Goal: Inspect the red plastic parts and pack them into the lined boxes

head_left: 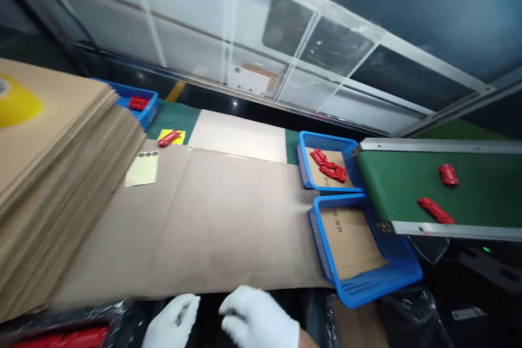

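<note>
My left hand [173,322], in a white glove, is at the bottom of the head view, just below the front edge of the cardboard-covered table [228,217]. Its fingers are loosely bent with a gap at the thumb, and nothing shows in them. To its right is my right hand [259,316], also white-gloved, with fingers curved and thumb apart, holding nothing visible. The hands do not touch each other. Nearest the right hand is a blue basket [346,300] lined with cardboard. Another blue basket [304,174] behind it holds several red plastic parts [332,168].
A green conveyor belt [399,185] on the right carries a short red part [448,174] and a longer one [435,210]. Stacked cardboard sheets [81,174] rise at left. A red part [168,138] lies on a yellow note. Black plastic holds red pieces [77,338] at lower left.
</note>
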The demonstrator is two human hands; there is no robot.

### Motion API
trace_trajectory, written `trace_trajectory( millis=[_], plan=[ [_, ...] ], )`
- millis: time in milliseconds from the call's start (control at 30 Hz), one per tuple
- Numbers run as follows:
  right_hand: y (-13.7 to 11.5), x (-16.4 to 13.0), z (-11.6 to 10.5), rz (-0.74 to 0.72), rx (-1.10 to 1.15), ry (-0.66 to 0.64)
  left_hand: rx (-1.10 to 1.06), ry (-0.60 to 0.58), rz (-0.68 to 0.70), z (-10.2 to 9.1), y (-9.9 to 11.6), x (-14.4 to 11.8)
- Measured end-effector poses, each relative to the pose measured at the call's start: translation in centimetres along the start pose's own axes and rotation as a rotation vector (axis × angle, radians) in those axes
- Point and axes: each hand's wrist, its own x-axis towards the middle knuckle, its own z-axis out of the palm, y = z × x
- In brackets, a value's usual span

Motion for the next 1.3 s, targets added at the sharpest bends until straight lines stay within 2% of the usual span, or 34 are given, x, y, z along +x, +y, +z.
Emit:
trace_trajectory(
  millis=[100, 133, 200, 267, 333, 400, 500, 633, 800, 933, 1033, 1067, 1133, 1200, 1233, 1300],
  plan=[
    [3.3, -1.6, -10.0, 0.033, -0.046, 0.456, 0.040, -0.194, 0.184, 5.9, 6.1, 2.2],
    [4.7, -1.5, -13.5, 0.051, -0.125, 0.558, 0.084, -0.257, 0.232, 7.8, 8.0, 2.8],
    [8.1, -0.3, -20.6, 0.227, -0.370, 0.687, 0.198, -0.352, 0.308, 11.3, 11.3, 4.0],
    [12.2, 1.7, -26.9, 0.342, -0.416, 0.756, 0.326, -0.383, 0.361, 14.5, 13.7, 4.9],
    [16.3, 4.0, -31.9, 0.433, -0.446, 0.769, 0.462, -0.380, 0.387, 17.4, 15.0, 5.7],
    [20.0, 6.1, -35.3, 0.508, -0.491, 0.746, 0.607, -0.346, 0.420, 19.5, 15.2, 6.2],
    [24.0, 8.5, -37.9, 0.531, -0.584, 0.656, 0.759, -0.244, 0.534, 21.3, 14.2, 6.4],
    [27.0, 10.1, -38.7, 0.570, -0.676, 0.525, 0.806, -0.182, 0.652, 21.6, 12.9, 6.2],
    [27.8, 11.2, -38.6, 0.625, -0.750, 0.420, 0.817, -0.207, 0.667, 21.6, 12.7, 6.3],
    [25.6, 10.8, -39.5, 0.650, -0.738, 0.425, 0.794, -0.226, 0.651, 21.6, 12.9, 6.3],
    [21.4, 8.8, -38.9, 0.696, -0.685, 0.498, 0.652, -0.238, 0.596, 21.5, 13.4, 6.2],
    [19.5, 7.9, -37.9, 0.692, -0.648, 0.530, 0.544, -0.250, 0.554, 21.4, 13.8, 6.2],
    [15.4, 6.1, -34.6, 0.625, -0.554, 0.573, 0.314, -0.266, 0.445, 20.8, 14.7, 6.4],
    [11.6, 4.7, -29.8, 0.468, -0.238, 0.674, 0.166, -0.244, 0.335, 19.4, 16.0, 7.0],
    [10.0, 4.2, -27.1, 0.413, -0.103, 0.644, 0.113, -0.209, 0.292, 18.4, 16.7, 7.4],
    [7.7, 3.9, -21.8, 0.418, 0.054, 0.573, -0.098, -0.117, 0.216, 16.0, 18.3, 8.4]
  ],
)
